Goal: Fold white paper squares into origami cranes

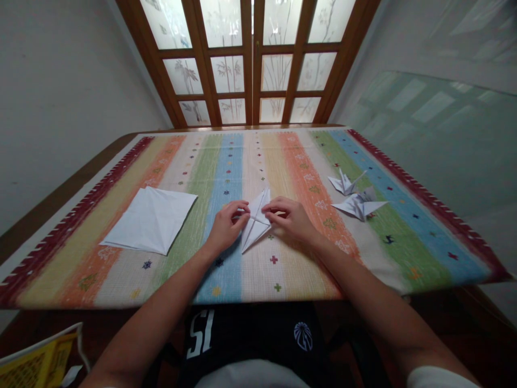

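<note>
The left hand point(225, 226) and right hand point(291, 218) each pinch the folded white origami paper point(254, 230) at its middle, where uneven finger pressure could skew the crease or tear it.

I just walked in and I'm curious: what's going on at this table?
A person sits at a table covered with a striped cloth, working on a folded white paper that lies on it. The left hand and right hand both appear to pinch the paper near its middle. A stack of flat white sheets lies to the left. To the right, a far paper crane and a near paper crane sit on the cloth, untouched.
</note>
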Demonstrator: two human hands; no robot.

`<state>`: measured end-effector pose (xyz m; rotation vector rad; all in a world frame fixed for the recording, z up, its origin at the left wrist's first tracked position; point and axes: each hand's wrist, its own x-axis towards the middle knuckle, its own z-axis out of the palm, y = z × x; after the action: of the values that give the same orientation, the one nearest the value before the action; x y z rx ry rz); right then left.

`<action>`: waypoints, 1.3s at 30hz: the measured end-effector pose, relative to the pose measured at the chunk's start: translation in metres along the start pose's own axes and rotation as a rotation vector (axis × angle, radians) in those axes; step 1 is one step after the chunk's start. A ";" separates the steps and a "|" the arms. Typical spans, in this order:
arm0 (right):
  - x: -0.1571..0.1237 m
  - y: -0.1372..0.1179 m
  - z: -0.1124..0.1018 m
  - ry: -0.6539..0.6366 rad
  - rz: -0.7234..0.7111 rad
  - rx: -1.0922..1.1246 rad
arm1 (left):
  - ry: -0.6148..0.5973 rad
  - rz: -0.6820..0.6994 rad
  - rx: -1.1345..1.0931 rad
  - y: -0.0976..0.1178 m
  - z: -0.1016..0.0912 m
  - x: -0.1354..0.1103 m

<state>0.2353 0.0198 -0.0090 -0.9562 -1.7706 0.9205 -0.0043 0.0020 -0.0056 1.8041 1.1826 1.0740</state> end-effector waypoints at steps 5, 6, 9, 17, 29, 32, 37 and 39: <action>0.001 0.007 -0.004 0.042 0.022 -0.192 | -0.098 0.139 0.278 -0.005 0.000 -0.001; 0.001 0.008 -0.006 0.026 0.030 -0.246 | -0.136 0.149 0.309 -0.006 0.000 -0.002; 0.000 0.012 -0.011 -0.046 0.082 -0.416 | -0.265 0.180 0.354 -0.008 0.001 -0.003; -0.002 0.009 -0.012 -0.141 -0.191 -0.370 | -0.358 0.266 0.428 -0.005 0.000 -0.002; 0.001 0.006 -0.020 -0.438 -0.048 -0.272 | -0.407 0.234 0.467 -0.001 -0.004 -0.005; 0.002 0.005 -0.021 -0.447 -0.042 -0.280 | -0.417 0.205 0.484 0.002 -0.007 -0.005; 0.003 0.003 -0.020 -0.461 -0.078 -0.336 | -0.408 0.180 0.474 0.002 -0.007 -0.003; 0.003 0.002 -0.018 -0.439 -0.054 -0.375 | -0.401 0.172 0.475 0.002 -0.007 -0.003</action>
<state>0.2518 0.0265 -0.0044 -0.9807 -2.3921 0.8215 -0.0105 -0.0003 -0.0016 2.3843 1.1061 0.4952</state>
